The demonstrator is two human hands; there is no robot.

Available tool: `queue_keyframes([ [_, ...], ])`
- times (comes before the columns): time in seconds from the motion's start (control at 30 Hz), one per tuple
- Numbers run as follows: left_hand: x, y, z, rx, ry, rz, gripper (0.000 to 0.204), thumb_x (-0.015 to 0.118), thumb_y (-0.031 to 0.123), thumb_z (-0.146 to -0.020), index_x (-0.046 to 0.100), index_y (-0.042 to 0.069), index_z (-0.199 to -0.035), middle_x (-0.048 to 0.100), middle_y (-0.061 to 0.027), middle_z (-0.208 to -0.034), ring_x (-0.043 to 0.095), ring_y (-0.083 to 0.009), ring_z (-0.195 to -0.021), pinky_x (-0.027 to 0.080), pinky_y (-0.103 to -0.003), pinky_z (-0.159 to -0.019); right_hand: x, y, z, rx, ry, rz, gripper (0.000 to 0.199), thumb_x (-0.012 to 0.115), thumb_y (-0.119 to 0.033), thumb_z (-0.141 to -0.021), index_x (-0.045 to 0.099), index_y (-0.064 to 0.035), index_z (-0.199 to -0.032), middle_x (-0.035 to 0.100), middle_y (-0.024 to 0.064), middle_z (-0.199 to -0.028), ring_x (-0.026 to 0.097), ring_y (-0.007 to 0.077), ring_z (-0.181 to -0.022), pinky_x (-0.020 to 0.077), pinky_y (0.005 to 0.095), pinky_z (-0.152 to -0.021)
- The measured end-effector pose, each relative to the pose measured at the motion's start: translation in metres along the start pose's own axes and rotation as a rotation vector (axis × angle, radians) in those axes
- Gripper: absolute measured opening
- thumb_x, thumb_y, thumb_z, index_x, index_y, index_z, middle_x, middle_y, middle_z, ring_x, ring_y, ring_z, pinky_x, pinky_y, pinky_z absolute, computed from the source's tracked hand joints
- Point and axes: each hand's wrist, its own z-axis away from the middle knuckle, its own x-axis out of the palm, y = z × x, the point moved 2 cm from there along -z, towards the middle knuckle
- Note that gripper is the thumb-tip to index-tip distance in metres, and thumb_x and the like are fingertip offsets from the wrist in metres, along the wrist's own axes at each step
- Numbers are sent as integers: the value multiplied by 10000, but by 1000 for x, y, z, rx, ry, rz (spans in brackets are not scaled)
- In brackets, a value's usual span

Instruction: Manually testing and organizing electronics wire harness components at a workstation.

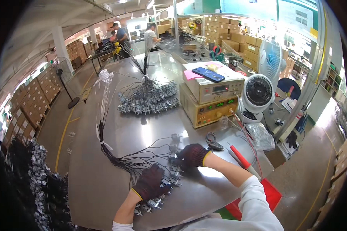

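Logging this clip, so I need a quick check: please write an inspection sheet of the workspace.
Surface: shiny metal table.
Job's things: small metal parts in a row at the hands; second wired bundle farther back.
Clutter: blue phone atop stacked instruments; red probe; clear plastic bag.
Hands: left hand and right hand gloved, at the row; grip unclear.
Cables: black wires lead from the row into a bunch.
Surroundings: white fan, stacked cartons, co-workers behind.
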Motion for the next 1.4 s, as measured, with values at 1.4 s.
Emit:
queue_keyframes([
  [1.4,13,-26,-4,137,5,26,601,842,468,-814,659,-10,-1128,616,-231,-1156,619,-432,-1107,534,-522,-973,58,42,-61,-221,598,-225,378,769,-245,-893,756,-194,-1267,773,122,-1198,743,349,-1090,597,447,-957],
])
